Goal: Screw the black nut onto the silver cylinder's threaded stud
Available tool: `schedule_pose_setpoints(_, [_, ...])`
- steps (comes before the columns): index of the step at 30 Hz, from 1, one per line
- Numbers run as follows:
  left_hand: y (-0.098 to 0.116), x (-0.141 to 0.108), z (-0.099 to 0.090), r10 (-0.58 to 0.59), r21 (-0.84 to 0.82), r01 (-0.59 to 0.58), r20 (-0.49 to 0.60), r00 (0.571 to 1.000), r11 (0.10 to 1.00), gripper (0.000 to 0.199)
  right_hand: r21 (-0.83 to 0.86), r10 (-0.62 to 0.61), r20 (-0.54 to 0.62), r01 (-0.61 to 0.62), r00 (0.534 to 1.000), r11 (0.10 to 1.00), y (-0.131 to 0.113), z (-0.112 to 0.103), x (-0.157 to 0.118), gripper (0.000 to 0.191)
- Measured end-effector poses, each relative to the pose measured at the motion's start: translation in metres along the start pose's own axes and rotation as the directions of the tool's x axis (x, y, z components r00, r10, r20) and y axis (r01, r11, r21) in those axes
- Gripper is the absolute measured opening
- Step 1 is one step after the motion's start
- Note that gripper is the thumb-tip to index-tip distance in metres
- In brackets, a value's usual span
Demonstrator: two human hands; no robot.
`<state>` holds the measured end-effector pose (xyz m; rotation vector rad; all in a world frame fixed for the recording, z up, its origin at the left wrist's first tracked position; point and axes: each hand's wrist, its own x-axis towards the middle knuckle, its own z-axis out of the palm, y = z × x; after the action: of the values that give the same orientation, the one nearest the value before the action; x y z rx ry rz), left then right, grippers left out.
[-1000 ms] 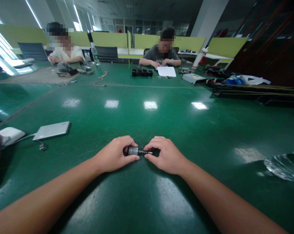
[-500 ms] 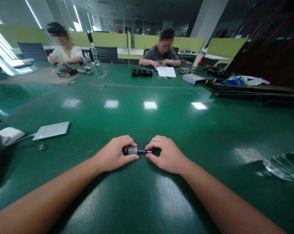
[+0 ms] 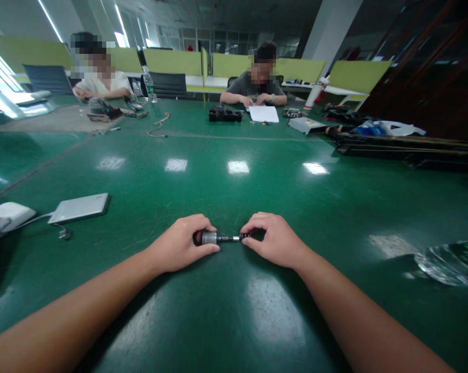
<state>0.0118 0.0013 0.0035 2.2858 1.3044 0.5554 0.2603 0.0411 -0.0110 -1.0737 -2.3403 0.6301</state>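
Observation:
Close above the green table (image 3: pixel 234 202), my left hand (image 3: pixel 181 242) grips a short grey metal cylinder (image 3: pixel 209 238) between thumb and fingers. A thin rod (image 3: pixel 229 239), dark near the cylinder and shiny further out, extends from it to the right. At the rod's far end, my right hand (image 3: pixel 275 239) pinches a small black ribbed piece (image 3: pixel 244 236) that looks like a coil spring. The piece lines up with the rod; whether it is still around the tip is hard to tell. My fingers hide part of both pieces.
On the left lie a silver flat box (image 3: pixel 79 207) with a cable and a white charger (image 3: pixel 11 215). A clear bottle (image 3: pixel 451 261) lies at right. Two people sit across the table, near a black tray (image 3: pixel 225 114) and white paper (image 3: pixel 264 114).
My right hand has moved right, away from my left hand, with the black ribbed piece. More of the shiny rod shows between the hands. The left hand keeps its grip on the cylinder.

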Motion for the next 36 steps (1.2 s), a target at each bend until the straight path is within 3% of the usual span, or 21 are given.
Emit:
schedule_pose_setpoints(4, [0.001, 0.000, 0.000, -0.003, 0.003, 0.003, -0.001, 1.000, 1.000, 0.023, 0.014, 0.076, -0.031, -0.075, 0.997, 0.997, 0.006, -0.005, 0.002, 0.010])
schedule_pose_setpoints(13, [0.001, 0.000, 0.000, -0.010, -0.009, 0.010, -0.009, 1.000, 1.000, 0.024, 0.024, -0.039, 0.008, 0.038, 0.999, 0.999, -0.002, 0.000, -0.002, 0.010])
schedule_pose_setpoints(23, [-0.001, 0.001, 0.001, 0.008, -0.041, -0.007, 0.003, 1.000, 0.999, 0.026, 0.036, -0.104, -0.011, 0.104, 0.995, 0.994, -0.026, 0.029, 0.008, 0.011])
schedule_pose_setpoints(36, [0.001, 0.002, 0.003, -0.046, -0.016, 0.046, -0.012, 0.999, 0.999, 0.025, 0.029, -0.127, 0.005, 0.127, 0.992, 0.991, -0.026, 0.028, 0.005, 0.015])
